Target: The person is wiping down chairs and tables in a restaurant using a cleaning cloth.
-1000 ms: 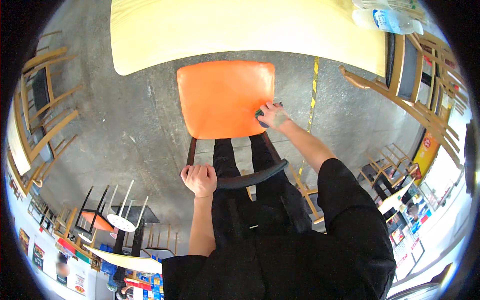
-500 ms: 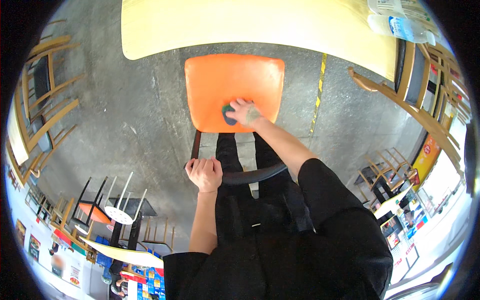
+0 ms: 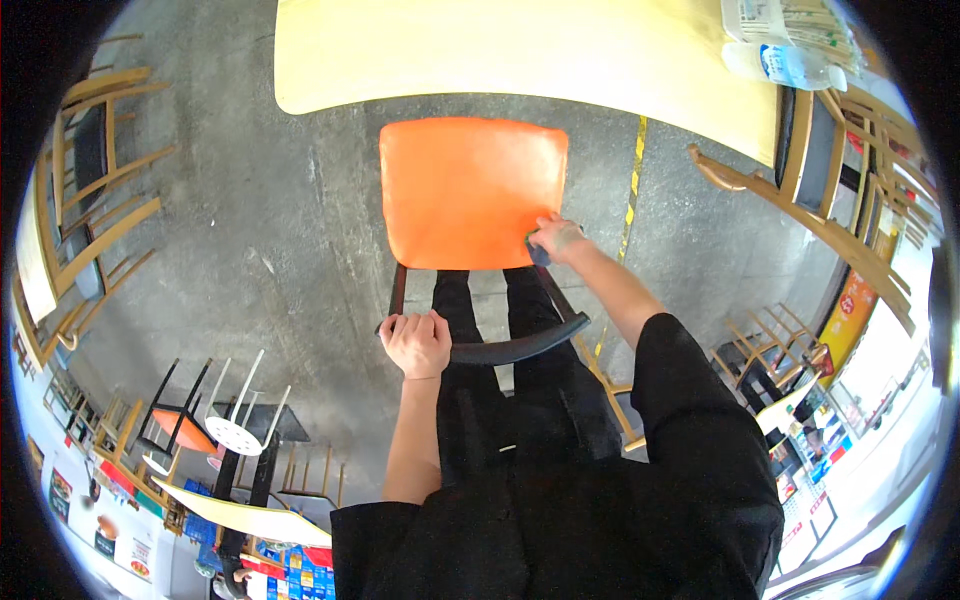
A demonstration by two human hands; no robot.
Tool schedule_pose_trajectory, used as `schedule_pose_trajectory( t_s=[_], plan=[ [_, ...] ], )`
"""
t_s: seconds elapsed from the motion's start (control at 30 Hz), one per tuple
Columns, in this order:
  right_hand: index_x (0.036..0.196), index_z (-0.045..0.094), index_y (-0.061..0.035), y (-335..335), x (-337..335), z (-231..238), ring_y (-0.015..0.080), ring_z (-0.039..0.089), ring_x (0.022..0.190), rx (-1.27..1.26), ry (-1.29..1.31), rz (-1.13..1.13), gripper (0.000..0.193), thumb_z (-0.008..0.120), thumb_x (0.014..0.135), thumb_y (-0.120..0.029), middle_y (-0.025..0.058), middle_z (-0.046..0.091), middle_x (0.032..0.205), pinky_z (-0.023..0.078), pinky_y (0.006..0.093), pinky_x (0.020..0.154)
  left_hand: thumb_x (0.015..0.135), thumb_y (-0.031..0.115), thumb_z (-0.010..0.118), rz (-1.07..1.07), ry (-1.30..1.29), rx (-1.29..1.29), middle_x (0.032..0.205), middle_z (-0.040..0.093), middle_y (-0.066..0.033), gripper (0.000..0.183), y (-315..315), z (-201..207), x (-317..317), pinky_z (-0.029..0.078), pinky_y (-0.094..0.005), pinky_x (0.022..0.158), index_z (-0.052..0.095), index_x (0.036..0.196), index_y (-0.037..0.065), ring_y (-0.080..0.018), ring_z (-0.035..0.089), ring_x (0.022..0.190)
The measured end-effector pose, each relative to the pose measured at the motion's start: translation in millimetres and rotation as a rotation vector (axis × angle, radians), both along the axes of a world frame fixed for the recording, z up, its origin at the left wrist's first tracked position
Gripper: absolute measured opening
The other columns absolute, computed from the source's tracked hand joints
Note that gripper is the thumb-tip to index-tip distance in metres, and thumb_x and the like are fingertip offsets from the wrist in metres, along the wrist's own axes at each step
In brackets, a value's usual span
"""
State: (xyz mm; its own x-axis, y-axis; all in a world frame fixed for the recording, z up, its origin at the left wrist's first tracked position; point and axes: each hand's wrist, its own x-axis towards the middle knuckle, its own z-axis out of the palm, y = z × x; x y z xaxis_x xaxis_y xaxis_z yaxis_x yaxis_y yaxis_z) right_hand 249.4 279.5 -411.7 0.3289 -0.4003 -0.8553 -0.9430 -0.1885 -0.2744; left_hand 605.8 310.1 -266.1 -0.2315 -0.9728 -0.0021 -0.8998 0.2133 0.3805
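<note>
A pale yellow table (image 3: pixel 500 45) spans the top of the frame. Below it, at centre, a chair (image 3: pixel 475 190) with an orange seat stands with its front pointing up the frame toward the table, its long axis running front to back, nearly vertical. Its dark backrest rail (image 3: pixel 515 345) lies crosswise at lower centre, where the person's left hand (image 3: pixel 416 345) is closed over the left end. The right hand (image 3: pixel 558 240) grips a dark pad (image 3: pixel 538 252) at the seat's lower-right corner; the pad slants down rightward, partly hidden by fingers.
</note>
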Motion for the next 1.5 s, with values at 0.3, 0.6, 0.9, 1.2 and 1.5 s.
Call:
schedule_pose_trajectory(
  t_s=[0.3,0.6,0.9,1.2,1.5],
  plan=[
    [0.133,0.068,-0.0221,-57.2,54.0,-14.9,0.0423,0.062,0.116,-0.667,-0.169,-0.623,0.057,0.071,0.08,-0.001,0.0126,0.06,0.128,0.056,0.0492,0.101,0.088,0.01,0.072,0.004,0.025,-0.005,0.062,0.06,-0.0053,0.033,1.9,3.2,8.7,0.047,-0.0428,0.093,0.057,0.059,0.01,-0.0267,0.058,0.064],
    [0.118,0.072,-0.0288,23.6,103.1,-17.7,0.0339,0.055,0.129,-0.414,-0.352,0.023,0.032,0.066,0.089,-0.016,0.0072,0.057,0.13,0.056,0.0467,0.1,0.089,0.011,0.072,0.002,0.014,0.009,0.061,0.059,-0.0049,0.034,4.1,0.3,10.2,0.047,-0.0429,0.092,0.056,0.059,0.01,-0.0257,0.059,0.064],
    [0.117,0.074,-0.0231,42.9,-74.4,-9.1,0.0355,0.06,0.128,-0.262,0.153,-0.267,0.027,0.068,0.091,-0.018,0.0109,0.062,0.13,0.057,0.048,0.099,0.085,0.009,0.072,-0.006,0.058,0.006,0.061,0.058,-0.005,0.032,-0.6,1.8,3.9,0.047,-0.0439,0.089,0.055,0.058,0.01,-0.0271,0.059,0.064],
    [0.128,0.063,-0.0122,-47.8,-30.9,-6.8,0.0382,0.063,0.118,-0.969,0.243,-0.759,0.045,0.075,0.086,-0.017,0.0147,0.065,0.123,0.054,0.0532,0.099,0.086,0.009,0.072,-0.003,0.005,0.001,0.06,0.056,-0.0045,0.034,7.1,1.8,8.4,0.047,-0.0426,0.09,0.053,0.058,0.011,-0.0267,0.057,0.063],
    [0.134,0.054,-0.0154,25.6,77.5,-38.8,0.0424,0.063,0.123,-0.531,0.338,-0.679,0.057,0.078,0.082,-0.019,0.0159,0.058,0.137,0.058,0.0526,0.101,0.085,0.008,0.072,-0.02,0.003,-0.022,0.059,0.054,-0.0034,0.036,4.4,-2.9,-2.1,0.046,-0.0419,0.09,0.05,0.058,0.012,-0.0261,0.056,0.062]
  ],
)
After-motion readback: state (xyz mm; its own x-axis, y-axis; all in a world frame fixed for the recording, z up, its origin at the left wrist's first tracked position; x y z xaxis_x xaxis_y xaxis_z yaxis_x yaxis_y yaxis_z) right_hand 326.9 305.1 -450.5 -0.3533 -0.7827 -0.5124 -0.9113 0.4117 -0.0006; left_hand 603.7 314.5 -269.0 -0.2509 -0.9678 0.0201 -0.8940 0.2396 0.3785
